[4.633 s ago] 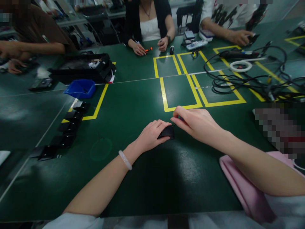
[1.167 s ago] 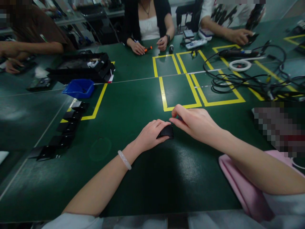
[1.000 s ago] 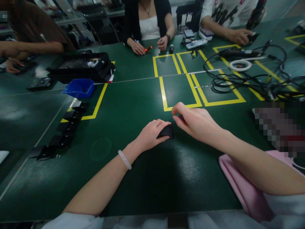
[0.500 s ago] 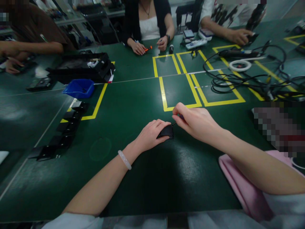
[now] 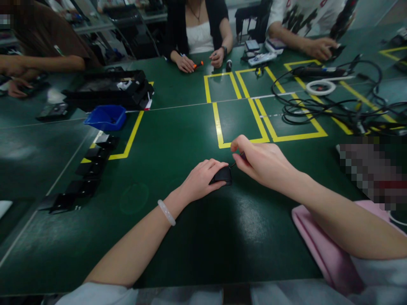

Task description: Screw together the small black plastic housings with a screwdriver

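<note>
A pale, rounded bangle circles the wrist just behind the left hand; light blue-grey sleeves end well behind it and the right hand.

Behind the green table stand dark chairs and, apparently, another grey table.

green table: black piece, blue tray, cables
</note>
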`<state>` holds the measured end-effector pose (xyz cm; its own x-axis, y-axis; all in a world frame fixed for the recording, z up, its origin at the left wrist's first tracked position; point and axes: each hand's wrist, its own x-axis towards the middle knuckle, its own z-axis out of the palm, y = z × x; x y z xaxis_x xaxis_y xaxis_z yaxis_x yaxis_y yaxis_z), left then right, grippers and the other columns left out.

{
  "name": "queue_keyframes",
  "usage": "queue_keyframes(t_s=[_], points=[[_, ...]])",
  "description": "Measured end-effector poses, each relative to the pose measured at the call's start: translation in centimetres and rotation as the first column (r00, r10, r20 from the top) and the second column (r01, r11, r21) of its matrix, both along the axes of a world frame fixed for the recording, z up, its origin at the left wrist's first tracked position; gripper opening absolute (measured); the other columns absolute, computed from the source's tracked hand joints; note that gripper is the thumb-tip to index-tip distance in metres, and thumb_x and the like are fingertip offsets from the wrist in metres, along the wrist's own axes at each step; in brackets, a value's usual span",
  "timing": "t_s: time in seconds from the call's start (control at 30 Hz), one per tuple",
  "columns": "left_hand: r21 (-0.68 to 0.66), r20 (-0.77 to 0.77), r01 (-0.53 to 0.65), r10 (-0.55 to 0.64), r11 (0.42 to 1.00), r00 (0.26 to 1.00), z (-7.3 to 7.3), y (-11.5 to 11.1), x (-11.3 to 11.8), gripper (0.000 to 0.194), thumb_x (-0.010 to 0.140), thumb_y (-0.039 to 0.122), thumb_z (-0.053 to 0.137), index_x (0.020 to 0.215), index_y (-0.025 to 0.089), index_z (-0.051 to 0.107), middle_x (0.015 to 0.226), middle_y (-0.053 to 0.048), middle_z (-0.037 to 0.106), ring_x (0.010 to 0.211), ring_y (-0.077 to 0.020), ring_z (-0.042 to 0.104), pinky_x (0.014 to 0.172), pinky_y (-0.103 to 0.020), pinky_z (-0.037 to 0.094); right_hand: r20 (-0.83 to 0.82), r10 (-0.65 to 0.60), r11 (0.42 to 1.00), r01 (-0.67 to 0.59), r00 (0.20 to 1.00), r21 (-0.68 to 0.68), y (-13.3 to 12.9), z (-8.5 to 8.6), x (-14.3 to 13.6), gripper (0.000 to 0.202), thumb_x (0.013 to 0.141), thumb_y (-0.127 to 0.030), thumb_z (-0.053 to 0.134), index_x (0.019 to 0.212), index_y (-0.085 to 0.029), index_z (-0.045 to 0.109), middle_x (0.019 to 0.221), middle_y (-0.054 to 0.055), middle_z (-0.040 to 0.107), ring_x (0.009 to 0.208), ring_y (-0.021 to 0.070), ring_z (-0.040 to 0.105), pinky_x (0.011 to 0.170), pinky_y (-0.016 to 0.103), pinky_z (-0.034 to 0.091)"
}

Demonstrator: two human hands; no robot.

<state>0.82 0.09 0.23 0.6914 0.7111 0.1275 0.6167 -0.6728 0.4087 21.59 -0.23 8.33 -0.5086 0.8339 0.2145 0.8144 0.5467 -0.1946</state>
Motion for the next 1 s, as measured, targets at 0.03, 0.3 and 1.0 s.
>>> queue_keyframes(t_s=[0.03,0.3,1.0], points=[[-0.002,-0.001,-0.001,0.001,1.0,1.0,0.02,-0.01,0.0,0.043,0.088,0.038,0.056,0.126,0.021,0.045,0.118,-0.008,0.054,0.104,-0.0242,0.052,0.092,-0.041,0.043,-0.008,0.0,1.0,0.0,1.0,0.011,0.01,-0.06,0.03,0.019,0.091,-0.026,0.041,0.106,-0.017,0.048,0.072,0.0,0.064,0.059,0.0152,0.059,0.051,0.025,0.027],[0.016,-0.004,-0.007,0.007,1.0,1.0,-0.04,-0.04,0.03,0.042,0.087,0.038,0.058,0.124,0.02,0.047,0.115,-0.007,0.055,0.102,-0.0238,0.052,0.091,-0.04,0.043,-0.001,0.065,0.997,-0.065,0.998,-0.028,-0.15,0.25,-0.02,0.017,0.093,-0.031,0.041,0.1,-0.018,0.05,0.074,0.001,0.065,0.065,0.0157,0.061,0.054,0.024,0.028],[0.003,0.007,-0.003,0.003,1.0,1.0,0.08,-0.03,0.0,0.044,0.088,0.038,0.057,0.126,0.021,0.044,0.117,-0.008,0.054,0.103,-0.0236,0.052,0.092,-0.04,0.043,-0.032,0.019,1.0,-0.019,0.999,-0.003,-0.07,0.06,-0.04,0.019,0.091,-0.025,0.041,0.107,-0.016,0.049,0.073,0.0,0.063,0.061,0.0144,0.058,0.053,0.024,0.028]])
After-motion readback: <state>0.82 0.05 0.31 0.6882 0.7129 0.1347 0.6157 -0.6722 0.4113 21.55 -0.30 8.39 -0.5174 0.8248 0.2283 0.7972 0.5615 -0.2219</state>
